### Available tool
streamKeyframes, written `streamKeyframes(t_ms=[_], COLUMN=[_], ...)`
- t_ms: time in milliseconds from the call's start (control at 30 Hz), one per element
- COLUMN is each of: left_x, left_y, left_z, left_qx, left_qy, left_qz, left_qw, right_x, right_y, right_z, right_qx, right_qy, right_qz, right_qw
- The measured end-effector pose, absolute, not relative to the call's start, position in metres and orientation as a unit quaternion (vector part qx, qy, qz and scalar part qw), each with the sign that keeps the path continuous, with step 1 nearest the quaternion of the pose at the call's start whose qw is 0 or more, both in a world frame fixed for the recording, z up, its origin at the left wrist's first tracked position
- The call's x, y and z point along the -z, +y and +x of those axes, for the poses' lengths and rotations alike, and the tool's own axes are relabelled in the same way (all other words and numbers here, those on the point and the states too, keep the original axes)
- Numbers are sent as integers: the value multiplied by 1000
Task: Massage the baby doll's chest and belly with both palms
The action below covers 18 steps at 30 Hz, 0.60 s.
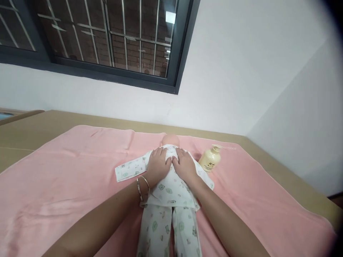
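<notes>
A baby doll (170, 140) lies on a pink blanket, its head at the far end and its legs toward me. It wears a white printed top (171, 191) and matching trousers (158, 228). My left hand (158, 165) rests flat on the upper left of the doll's torso, fingers stretched out. Mirroring it on the other side, my right hand (184, 166) lies flat with fingers extended. The two thumbs almost meet at the middle. One sleeve (131, 169) spreads out to the left; the other is partly behind my right forearm. Bangles circle my left wrist.
A pale yellow pump bottle (211, 159) stands on the pink blanket (80, 185) right of the doll. The blanket covers a tan surface (66, 119) that meets a white wall (227, 71). Above is a dark-framed window (171, 87) with metal bars.
</notes>
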<state>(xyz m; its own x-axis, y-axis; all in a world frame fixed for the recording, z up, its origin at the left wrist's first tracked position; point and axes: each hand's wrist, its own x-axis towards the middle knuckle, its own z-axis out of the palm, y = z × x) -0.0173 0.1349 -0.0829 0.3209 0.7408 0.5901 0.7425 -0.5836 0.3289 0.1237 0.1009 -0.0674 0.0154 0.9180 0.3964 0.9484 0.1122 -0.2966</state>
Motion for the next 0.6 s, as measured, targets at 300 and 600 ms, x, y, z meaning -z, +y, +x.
streamKeyframes(t_ms=[300, 600], left_x=[88, 81], left_y=[137, 124], left_z=[-17, -16], left_qx=[385, 407], left_qy=[-454, -498], left_qz=[-803, -766], left_qw=[-15, 8], right_x=[67, 67], right_y=[98, 89], right_z=[122, 113], right_qx=[27, 106], right_qy=[-695, -675], right_qz=[-671, -706], right_qw=[257, 184])
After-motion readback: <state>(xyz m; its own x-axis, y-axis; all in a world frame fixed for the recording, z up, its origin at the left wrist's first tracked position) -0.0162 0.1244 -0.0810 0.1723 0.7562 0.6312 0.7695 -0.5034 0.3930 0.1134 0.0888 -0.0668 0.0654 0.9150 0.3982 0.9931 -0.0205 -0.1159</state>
